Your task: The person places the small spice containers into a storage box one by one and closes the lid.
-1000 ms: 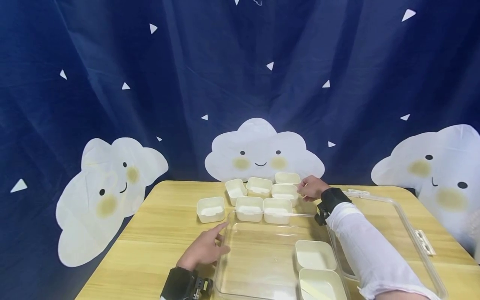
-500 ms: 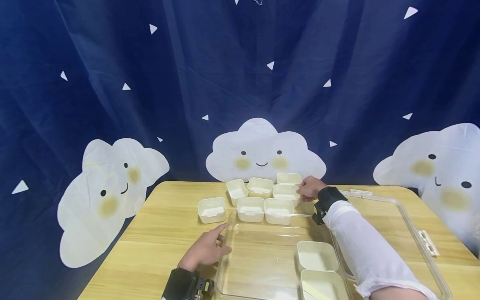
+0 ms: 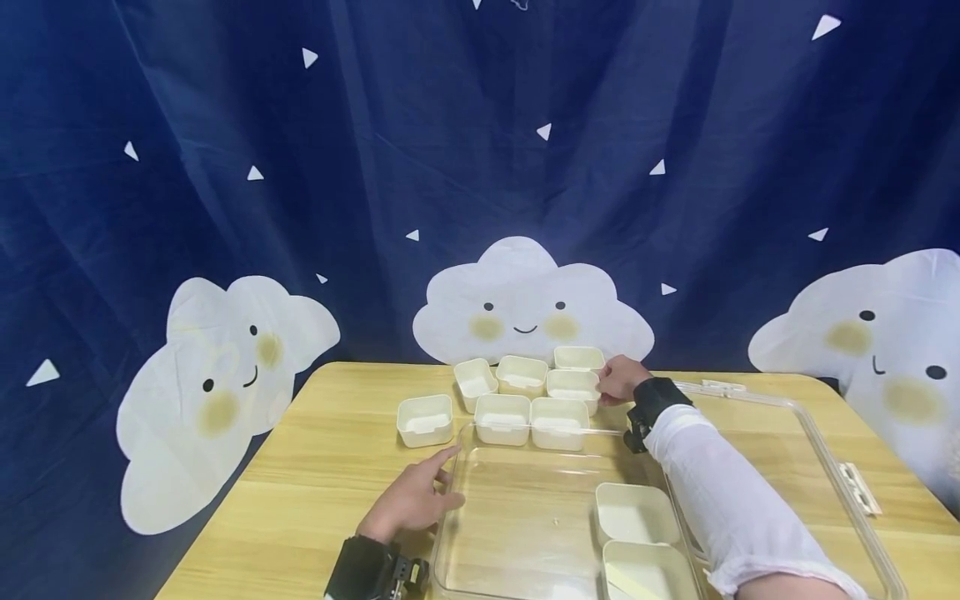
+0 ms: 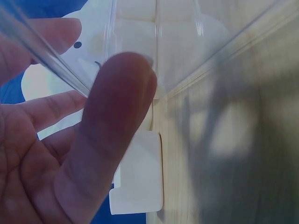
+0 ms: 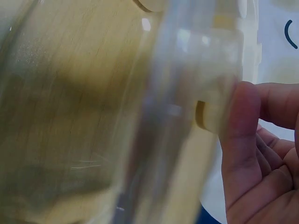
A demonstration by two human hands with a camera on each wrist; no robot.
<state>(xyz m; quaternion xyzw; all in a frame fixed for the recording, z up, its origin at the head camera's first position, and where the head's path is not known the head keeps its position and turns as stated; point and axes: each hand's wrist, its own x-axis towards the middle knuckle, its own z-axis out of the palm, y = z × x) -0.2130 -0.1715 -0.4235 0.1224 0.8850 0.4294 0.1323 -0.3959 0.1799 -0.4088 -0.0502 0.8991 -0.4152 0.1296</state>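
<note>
My right hand [image 3: 622, 379] is at the back of the table, thumb and index finger pinching the right wall of a small cream plastic container [image 3: 572, 385]. In the right wrist view, that container [image 5: 224, 56] shows partly through blurred clear plastic. My left hand [image 3: 414, 498] rests at the left rim of a large clear plastic bin [image 3: 517, 533], fingers loosely extended and thumb toward the bin. Close up in the left wrist view, the thumb [image 4: 117, 107] stands before the clear wall. Two cream containers [image 3: 636, 512] sit in the bin's right side, the nearer holding a pale strip.
Several more cream containers [image 3: 501, 418] stand grouped behind the bin, with one [image 3: 425, 419] off to the left. A clear lid [image 3: 772, 425] with white latches lies to the right, partly under the right forearm. A blue curtain [image 3: 480, 150] with clouds hangs behind the table.
The view shifts slightly. My right hand stays by the same container, its fingers settling closer on the wall. My left hand and the other containers hold their places.
</note>
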